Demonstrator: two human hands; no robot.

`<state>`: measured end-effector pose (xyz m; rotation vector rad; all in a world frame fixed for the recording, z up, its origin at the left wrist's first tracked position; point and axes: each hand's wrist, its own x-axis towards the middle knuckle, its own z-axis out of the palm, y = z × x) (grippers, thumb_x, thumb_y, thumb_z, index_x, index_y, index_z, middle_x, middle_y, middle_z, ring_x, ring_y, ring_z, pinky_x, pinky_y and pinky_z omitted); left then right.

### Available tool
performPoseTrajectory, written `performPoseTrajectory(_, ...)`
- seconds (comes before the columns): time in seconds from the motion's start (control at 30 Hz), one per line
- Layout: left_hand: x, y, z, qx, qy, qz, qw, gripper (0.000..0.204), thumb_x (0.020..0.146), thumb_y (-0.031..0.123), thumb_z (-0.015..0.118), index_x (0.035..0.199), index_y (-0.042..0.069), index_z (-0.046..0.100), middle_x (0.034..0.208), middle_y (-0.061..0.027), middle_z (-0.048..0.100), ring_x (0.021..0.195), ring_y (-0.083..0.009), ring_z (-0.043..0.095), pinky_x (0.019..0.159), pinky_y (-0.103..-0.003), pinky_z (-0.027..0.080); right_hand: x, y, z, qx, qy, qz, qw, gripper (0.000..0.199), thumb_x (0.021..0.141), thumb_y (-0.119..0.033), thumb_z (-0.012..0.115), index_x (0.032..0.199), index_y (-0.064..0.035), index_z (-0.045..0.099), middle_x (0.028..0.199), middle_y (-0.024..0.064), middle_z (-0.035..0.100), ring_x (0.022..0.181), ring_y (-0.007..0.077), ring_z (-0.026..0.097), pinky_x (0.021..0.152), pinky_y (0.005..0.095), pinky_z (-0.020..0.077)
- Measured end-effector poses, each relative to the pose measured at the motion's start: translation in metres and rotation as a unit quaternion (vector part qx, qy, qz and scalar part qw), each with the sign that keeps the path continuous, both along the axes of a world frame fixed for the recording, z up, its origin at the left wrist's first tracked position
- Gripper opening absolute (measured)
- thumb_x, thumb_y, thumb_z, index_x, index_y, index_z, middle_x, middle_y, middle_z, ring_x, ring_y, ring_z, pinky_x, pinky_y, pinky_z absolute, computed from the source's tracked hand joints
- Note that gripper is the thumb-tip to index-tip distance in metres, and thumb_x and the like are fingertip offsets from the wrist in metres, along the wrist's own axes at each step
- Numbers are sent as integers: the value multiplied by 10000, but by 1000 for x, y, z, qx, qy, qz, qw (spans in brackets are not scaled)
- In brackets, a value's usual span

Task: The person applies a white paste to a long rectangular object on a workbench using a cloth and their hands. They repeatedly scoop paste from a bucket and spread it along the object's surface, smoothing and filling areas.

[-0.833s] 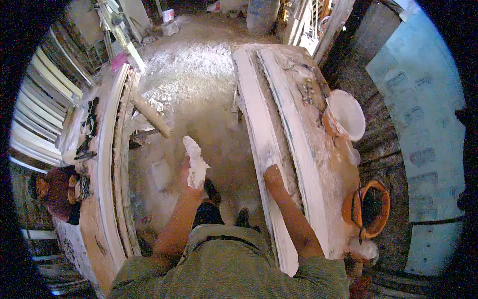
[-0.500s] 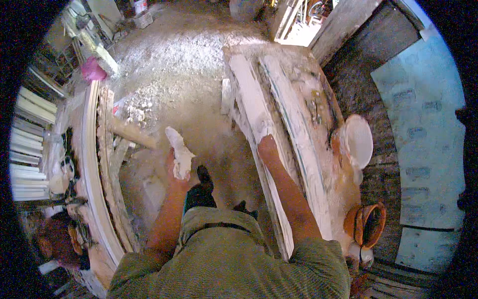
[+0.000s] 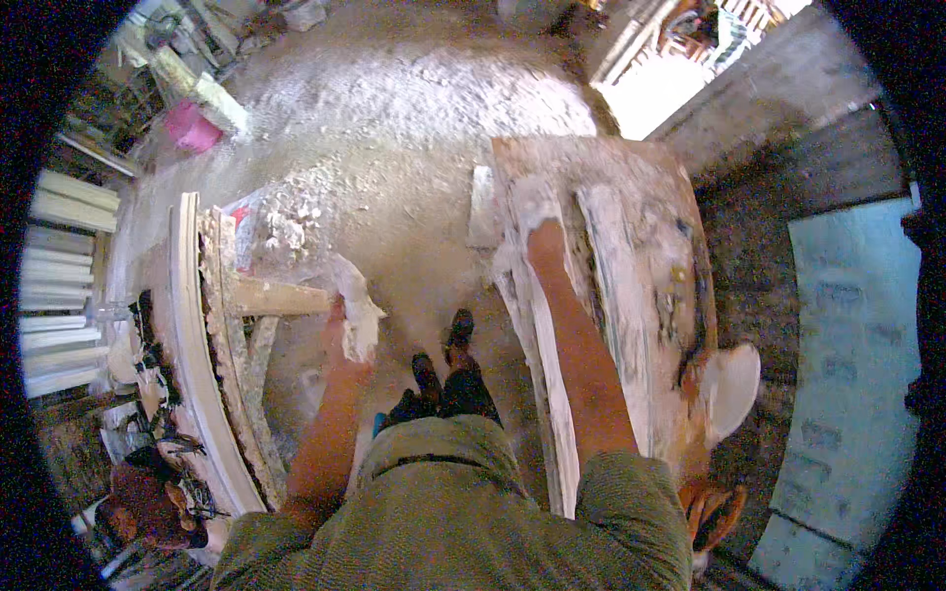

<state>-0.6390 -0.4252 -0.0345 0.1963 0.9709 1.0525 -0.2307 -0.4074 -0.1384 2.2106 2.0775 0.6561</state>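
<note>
In my left hand (image 3: pixel 338 330) is a long, ragged, white plaster-like clump (image 3: pixel 361 317), held upright over the floor between the two benches. My right arm stretches far forward along a long white plaster-covered strip (image 3: pixel 542 325) on the right-hand table. Near that strip's far end, my right hand (image 3: pixel 545 234) rests on its surface, with white material around it; the fingers do not show clearly. A second white strip (image 3: pixel 616 266) lies alongside, separated from the first by a dark gap.
On the left, a bench carries a long white moulding (image 3: pixel 189 325); a wooden beam (image 3: pixel 281 295) juts from it toward my left hand. White rubble (image 3: pixel 291 227) lies beyond. A white bucket (image 3: pixel 734 394) and an orange bucket (image 3: pixel 717 517) stand by the table (image 3: pixel 670 217). A pink bag (image 3: pixel 192 128) sits far left.
My right hand has slid forward along the strip toward its far end. My feet have moved forward and the view has shifted. The white clump stays in my left hand.
</note>
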Motion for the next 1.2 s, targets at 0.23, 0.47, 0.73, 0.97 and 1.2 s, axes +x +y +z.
performPoseTrajectory(0.23,35,55,-12,75,-205,-134,967,337,1021,357,444,1199,116,597,933,-25,649,749,-135,614,624,-273,513,39,80,-13,174,582,-239,758,147,745,-51,634,888,-36,610,791,97,605,803,242,599,725,409,501)
performPoseTrajectory(0.47,177,118,12,16,65,-51,996,323,985,352,523,1172,97,592,916,-39,636,774,-174,608,679,-323,507,34,91,-14,175,716,-271,620,297,709,6,660,981,-66,569,850,49,598,823,201,596,735,393,512)
performPoseTrajectory(0.73,271,156,43,42,234,-179,955,259,963,268,563,1119,63,599,996,-73,647,870,-208,636,748,-356,529,51,62,47,228,777,89,580,403,820,-142,631,1202,-71,524,1158,100,612,1009,208,619,813,367,518)
performPoseTrajectory(0.97,327,150,58,27,-18,-292,956,391,971,382,525,1187,63,593,1012,-89,648,891,-221,629,839,-356,505,59,31,72,183,803,-263,503,582,890,-135,604,1413,-41,367,1186,147,596,1018,240,618,836,365,529)
performPoseTrajectory(1.2,377,147,62,340,312,-397,793,601,923,492,566,1220,-31,565,1036,-193,660,951,-326,638,914,-387,471,90,30,111,86,771,-206,597,454,826,-136,670,1238,5,546,1103,128,635,984,242,608,840,372,498)
